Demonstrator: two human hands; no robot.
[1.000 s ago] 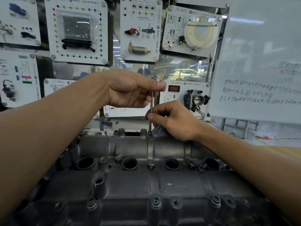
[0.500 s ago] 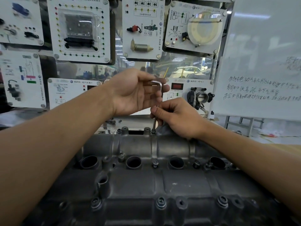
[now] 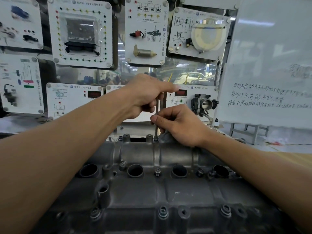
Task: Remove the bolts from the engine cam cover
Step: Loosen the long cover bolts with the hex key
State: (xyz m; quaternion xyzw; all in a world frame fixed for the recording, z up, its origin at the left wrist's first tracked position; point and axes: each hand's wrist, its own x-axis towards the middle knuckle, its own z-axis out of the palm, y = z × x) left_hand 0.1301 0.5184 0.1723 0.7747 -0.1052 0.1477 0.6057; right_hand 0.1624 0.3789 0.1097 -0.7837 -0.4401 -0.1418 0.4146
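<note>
vs 0.5 s ago: the bend of the hex key [image 3: 157, 123] is no longer visible. The left hand [image 3: 146, 94] is now closed over its top end, index finger stretched out to the right. The right hand [image 3: 179, 127] is in the same spot.

Key is upright, tip in the far-edge bolt [image 3: 155, 139] of the cam cover [image 3: 152, 191].

Counts: one key, four round wells [image 3: 135, 170] in a row across the cover, one centre bolt [image 3: 157, 171] between the middle wells, and three near-edge bolt heads [image 3: 163, 211] that I can make out.

Right hand pinches the shaft low down between thumb and curled fingers, its heel down by the cover. Forearms reach in from both sides. Whiteboard [image 3: 270, 65] stands behind on the right.
</note>
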